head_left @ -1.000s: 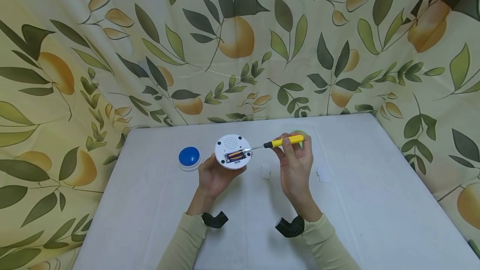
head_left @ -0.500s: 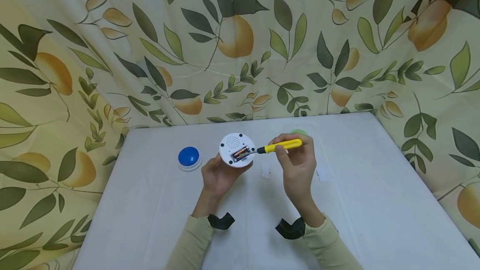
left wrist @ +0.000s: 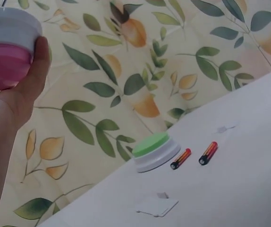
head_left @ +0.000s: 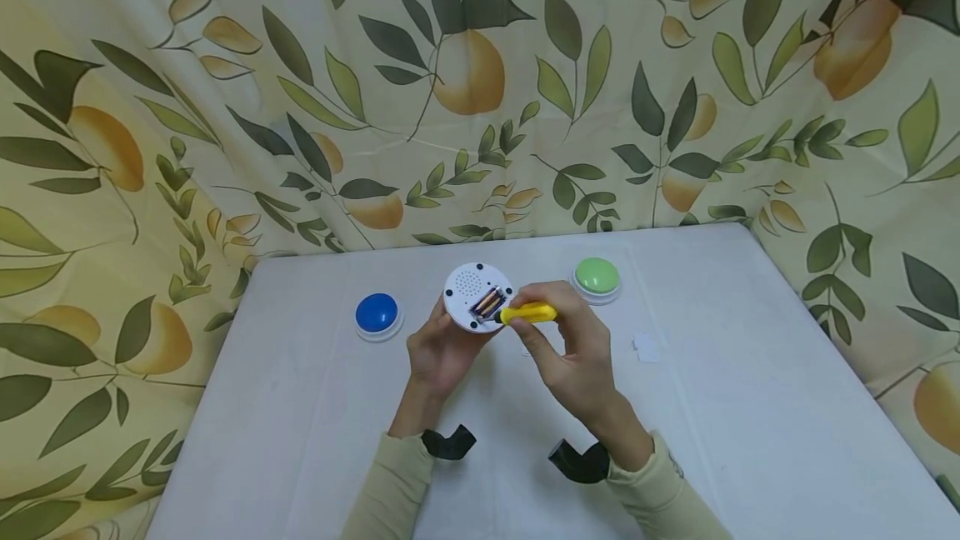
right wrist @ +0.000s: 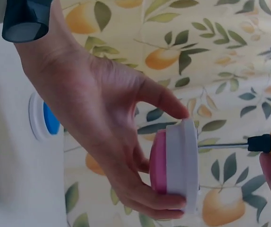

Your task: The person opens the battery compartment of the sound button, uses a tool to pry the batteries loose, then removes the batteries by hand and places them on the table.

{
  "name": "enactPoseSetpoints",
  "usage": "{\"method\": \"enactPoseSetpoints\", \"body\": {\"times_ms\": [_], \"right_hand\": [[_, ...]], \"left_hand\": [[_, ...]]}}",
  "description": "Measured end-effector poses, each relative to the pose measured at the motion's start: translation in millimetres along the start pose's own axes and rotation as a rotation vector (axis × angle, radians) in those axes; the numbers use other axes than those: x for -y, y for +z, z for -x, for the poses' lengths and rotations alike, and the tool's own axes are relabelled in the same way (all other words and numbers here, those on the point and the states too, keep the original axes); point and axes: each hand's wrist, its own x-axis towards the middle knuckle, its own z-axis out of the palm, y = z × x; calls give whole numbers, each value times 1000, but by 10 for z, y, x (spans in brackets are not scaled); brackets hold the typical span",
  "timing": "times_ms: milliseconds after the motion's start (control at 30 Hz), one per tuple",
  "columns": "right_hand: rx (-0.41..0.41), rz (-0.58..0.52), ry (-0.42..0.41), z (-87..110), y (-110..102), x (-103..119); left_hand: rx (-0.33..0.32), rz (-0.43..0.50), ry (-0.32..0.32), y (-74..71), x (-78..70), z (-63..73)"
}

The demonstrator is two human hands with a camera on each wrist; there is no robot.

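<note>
My left hand [head_left: 448,357] grips a round push button [head_left: 463,283] by its rim, with the white underside up and its pink dome [right wrist: 158,161] beneath. In the underside, a battery compartment holds batteries [head_left: 489,304] with dark and copper-coloured bodies. A yellow-handled screwdriver [head_left: 534,312] is pinched between the thumb and fingers of my right hand [head_left: 577,357]. Its thin metal shaft [right wrist: 223,146] reaches to the button's underside in the right wrist view. From the head, the tip is at the compartment's lower edge, partly hidden by the handle.
A blue push button [head_left: 377,314] stands at left on the white table [head_left: 300,440]. At the back right is a green one [head_left: 597,277]. Two loose batteries [left wrist: 208,153] lie near it in the left wrist view. A small white piece [head_left: 645,347] lies right of my right hand.
My right hand has moved left and down, bringing the screwdriver closer against the compartment and uncovering the green button. My left hand has shifted slightly right and turned the pink button a little.
</note>
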Motion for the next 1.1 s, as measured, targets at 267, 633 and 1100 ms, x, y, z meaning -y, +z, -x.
{"method": "enactPoseSetpoints", "body": {"times_ms": [267,633,1100], "right_hand": [[78,247,-377,27,123,124],[136,461,-635,204,250,108],[130,585,-820,205,393,118]], "left_hand": [[-22,-31,88,-49,70,-18],[17,11,111,-61,117,-14],[-26,-30,141,-97,124,-16]]}}
